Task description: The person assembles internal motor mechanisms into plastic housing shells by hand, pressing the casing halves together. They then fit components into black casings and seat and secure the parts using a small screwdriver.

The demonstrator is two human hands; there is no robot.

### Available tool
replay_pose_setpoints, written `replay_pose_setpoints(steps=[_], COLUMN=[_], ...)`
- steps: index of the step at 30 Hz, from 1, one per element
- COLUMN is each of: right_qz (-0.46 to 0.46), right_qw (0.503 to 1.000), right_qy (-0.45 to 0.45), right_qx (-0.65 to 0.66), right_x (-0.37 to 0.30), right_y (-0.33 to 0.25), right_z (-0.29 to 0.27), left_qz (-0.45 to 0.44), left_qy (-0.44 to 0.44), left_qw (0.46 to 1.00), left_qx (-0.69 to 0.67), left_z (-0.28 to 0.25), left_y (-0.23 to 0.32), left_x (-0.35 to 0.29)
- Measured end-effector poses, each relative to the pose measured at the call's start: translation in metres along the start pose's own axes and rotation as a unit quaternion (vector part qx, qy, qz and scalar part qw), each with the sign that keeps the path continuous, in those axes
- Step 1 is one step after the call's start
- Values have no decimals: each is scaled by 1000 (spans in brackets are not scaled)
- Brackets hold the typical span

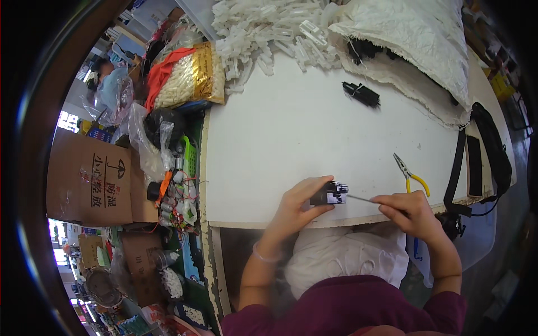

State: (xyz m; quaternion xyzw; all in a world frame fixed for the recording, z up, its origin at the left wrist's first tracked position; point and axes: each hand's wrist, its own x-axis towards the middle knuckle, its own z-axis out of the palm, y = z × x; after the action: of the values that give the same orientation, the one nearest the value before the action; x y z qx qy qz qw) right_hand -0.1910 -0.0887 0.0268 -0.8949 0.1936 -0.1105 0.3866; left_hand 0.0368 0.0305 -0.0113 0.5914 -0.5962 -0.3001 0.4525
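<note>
Left hand: its grip pinches a small black device between thumb and fingers, one on each side.
Black device: held near the front edge of the table, its pale, detailed end facing right.
Right hand: its grip pinches a thin rod-like tool between thumb and fingers.
Rod-like tool: points left at the device's pale end; whether the tip touches, I cannot tell.
Pliers: yellow-handled, lying beyond the right hand, nose toward the far side.
Black bundle: lying farther back, near the open mouth of a white sack.
Clear plastic pieces: heaped at the table's far side, left of the sack.
</note>
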Motion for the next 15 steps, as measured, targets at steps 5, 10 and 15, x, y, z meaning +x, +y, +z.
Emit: replay_pose_setpoints(steps=[5, 10, 15], right_qz=[119, 171, 180], right_qw=[970, 949, 889], right_qy=[181, 256, 406], right_qx=[108, 73, 113], right_x=[-10, -19, -29], right_y=[25, 38, 73], right_z=[15, 27, 12], left_qz=[36, 22, 18], left_qy=[55, 24, -11], left_qw=[963, 891, 881], left_qx=[263, 452, 473], left_z=[-36, -90, -113], left_y=[-12, -71, -84], left_x=[30, 71, 95])
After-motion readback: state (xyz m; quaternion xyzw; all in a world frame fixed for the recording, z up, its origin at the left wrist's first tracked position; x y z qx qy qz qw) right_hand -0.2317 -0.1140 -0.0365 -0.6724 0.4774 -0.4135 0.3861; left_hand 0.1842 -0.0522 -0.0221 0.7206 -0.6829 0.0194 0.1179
